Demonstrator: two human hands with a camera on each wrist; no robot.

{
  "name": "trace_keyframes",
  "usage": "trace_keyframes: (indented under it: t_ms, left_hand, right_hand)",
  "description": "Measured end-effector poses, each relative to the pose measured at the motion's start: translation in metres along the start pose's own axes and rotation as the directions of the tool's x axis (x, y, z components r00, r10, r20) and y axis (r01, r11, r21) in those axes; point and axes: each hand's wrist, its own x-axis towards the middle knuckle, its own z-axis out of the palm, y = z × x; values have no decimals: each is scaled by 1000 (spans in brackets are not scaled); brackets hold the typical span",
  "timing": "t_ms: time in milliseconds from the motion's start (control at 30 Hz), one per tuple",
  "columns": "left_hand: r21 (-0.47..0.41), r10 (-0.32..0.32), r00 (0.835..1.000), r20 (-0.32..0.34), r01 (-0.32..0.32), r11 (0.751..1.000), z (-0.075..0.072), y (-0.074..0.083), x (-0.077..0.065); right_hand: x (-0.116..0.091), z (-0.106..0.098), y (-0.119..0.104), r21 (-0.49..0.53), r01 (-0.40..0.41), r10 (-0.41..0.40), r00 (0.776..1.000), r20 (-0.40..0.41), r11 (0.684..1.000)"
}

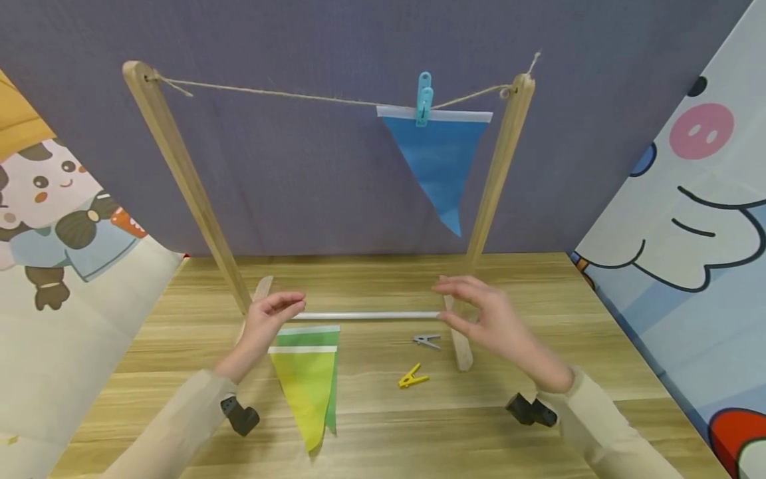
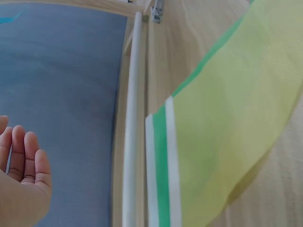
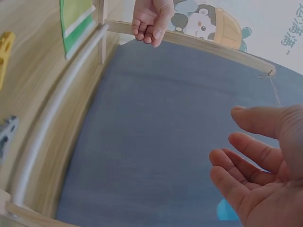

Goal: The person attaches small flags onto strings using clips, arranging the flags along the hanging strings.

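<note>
My left hand (image 1: 270, 324) hovers above the left foot of the wooden frame, fingers loosely bent and holding nothing. Just right of it, a yellow pennant (image 1: 304, 382) lies over a green pennant (image 1: 308, 338) on the table. Near the right post my right hand (image 1: 481, 316) is raised, thumb and fingers apart with nothing between them. A blue pennant (image 1: 439, 153) hangs from the twine (image 1: 269, 94), pinned by a light blue clothespin (image 1: 423, 100). Between the hands lie a grey clothespin (image 1: 426, 341) and a yellow clothespin (image 1: 413, 377).
Two wooden posts, left (image 1: 185, 183) and right (image 1: 501, 166), carry the twine. A white rod (image 1: 371, 315) runs low between their feet. Behind the table (image 1: 371, 426) stands a grey-blue panel (image 1: 311, 179), with cartoon-printed panels on both sides.
</note>
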Motion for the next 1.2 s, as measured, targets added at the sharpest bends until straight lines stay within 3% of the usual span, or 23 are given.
trace_keyframes:
  t_ms: [467, 900, 1200]
  left_hand:
    - [38, -56, 998, -22, 57, 998, -5, -19, -9]
    - [80, -117, 992, -44, 120, 990, -12, -40, -16]
    - [108, -168, 981, -101, 178, 978, -15, -53, -18]
  right_hand:
    - [-28, 33, 14, 113, -46, 48, 999, -16, 993]
    - [-53, 59, 23, 198, -175, 172, 985, 33, 965]
    - [-63, 76, 27, 239, -206, 199, 979, 54, 949]
